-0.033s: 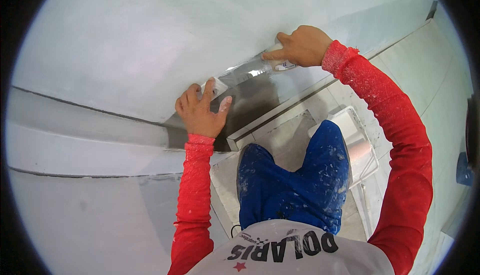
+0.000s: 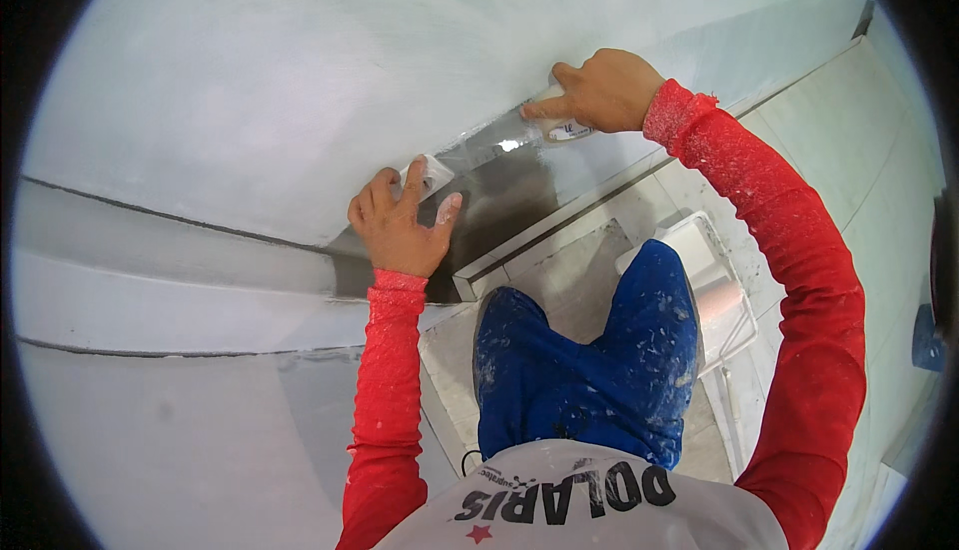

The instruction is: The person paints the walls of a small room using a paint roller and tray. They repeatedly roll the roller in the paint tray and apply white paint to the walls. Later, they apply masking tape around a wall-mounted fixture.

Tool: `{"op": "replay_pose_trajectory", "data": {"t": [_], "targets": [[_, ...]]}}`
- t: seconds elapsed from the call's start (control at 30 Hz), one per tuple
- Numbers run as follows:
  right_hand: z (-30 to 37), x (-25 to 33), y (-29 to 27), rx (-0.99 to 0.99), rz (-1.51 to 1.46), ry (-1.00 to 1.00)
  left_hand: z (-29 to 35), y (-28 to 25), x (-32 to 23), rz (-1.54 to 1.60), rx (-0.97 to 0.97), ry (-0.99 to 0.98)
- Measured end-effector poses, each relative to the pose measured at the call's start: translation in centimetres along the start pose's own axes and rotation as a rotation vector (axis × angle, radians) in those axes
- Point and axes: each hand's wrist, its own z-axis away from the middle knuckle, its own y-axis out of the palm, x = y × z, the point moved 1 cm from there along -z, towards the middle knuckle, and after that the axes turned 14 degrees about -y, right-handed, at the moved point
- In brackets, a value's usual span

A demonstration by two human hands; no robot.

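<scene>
My right hand (image 2: 611, 95) is closed round the pale handle of a scraper-like tool (image 2: 564, 130) with a white oval label, its index finger stretched along it. From this handle a flat, shiny grey strip (image 2: 489, 145) runs left along the wall, and I cannot tell whether it is all blade. At its left end sits a small white squarish piece (image 2: 436, 176) with a dark spot in it. My left hand (image 2: 400, 220) has its fingers spread, the index fingertip resting on that white piece and the thumb standing apart. Dark grey wet-looking patch (image 2: 509, 200) lies below the strip.
A pale wall (image 2: 250, 80) fills the upper side, with dark grooves (image 2: 180, 212) at left. A raised ledge (image 2: 559, 225) borders the tiled floor (image 2: 559, 270). Beside my right knee stands a white tray (image 2: 744, 325) with a pinkish roller-like thing (image 2: 717, 300) in it.
</scene>
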Motion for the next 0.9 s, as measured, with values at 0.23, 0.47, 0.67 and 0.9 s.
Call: {"op": "replay_pose_trajectory", "data": {"t": [0.23,0.47,0.67,0.9], "targets": [[-0.7,1.1,1.2,0.064,-0.09,0.105,-0.6,0.6,0.3,0.037,-0.019,0.03],[-1.4,2.8,3.6,0.058,-0.207,0.142,-0.7,0.7,0.4,0.049,-0.023,0.047],[-1.8,4.5,5.4,0.055,-0.3,0.161,-0.7,0.6,0.2,0.045,-0.045,0.051],[-1.7,6.7,7.5,-0.06,-0.549,0.236,-0.8,0.5,0.0,0.042,-0.049,0.066]]}}
